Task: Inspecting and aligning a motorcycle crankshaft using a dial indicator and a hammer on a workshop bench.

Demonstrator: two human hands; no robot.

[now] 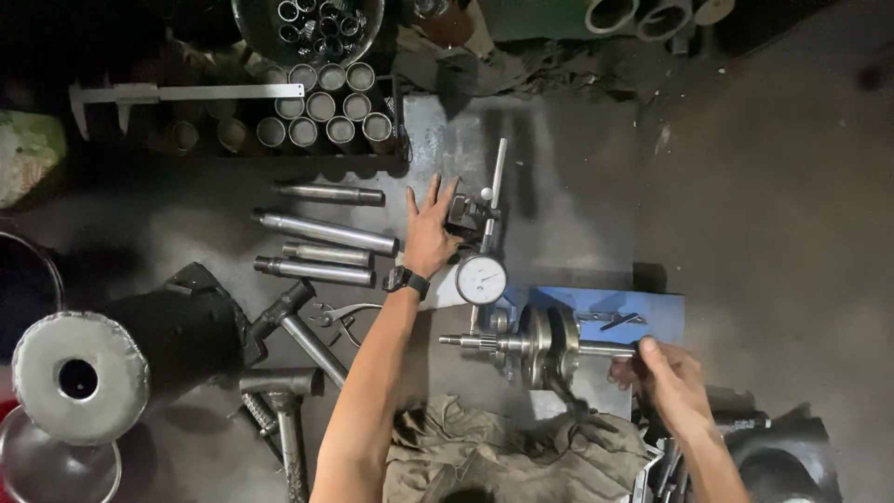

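A dark, grimy grey metal workbench (577,186) fills the view, dim at its edges and crowded with tools. Near its middle a steel crankshaft with two round flywheel webs (548,345) lies horizontally on a blue stand (615,303), its splined end pointing left.

The right hand (666,377) is at the right end of the crankshaft's shaft, thumb and fingertips pinching the shaft end. The left hand (430,233) lies palm down, fingers spread, on the black base of a dial indicator stand (466,219); a black watch (406,279) sits on its wrist. One round white-faced dial gauge (480,278) hangs from the stand's thin upright rod (498,177), just above the crankshaft's left half.

Left of the hand lie four grey steel cylindrical bars (321,233), stacked roughly parallel. Below them rest two hammers with metal handles (293,354) and one pair of pliers (346,317). Further up, a tray holds about a dozen short steel sleeves standing on end (326,107), with one long steel vernier caliper (186,93) laid across the tray's left side. A round basin of smaller rings (312,23) sits above it; the count there is too blurred to tell.

At the far left stands one black cylinder with a dull silver flanged end (79,377). One crumpled olive rag (503,456) lies at the near edge between the forearms.
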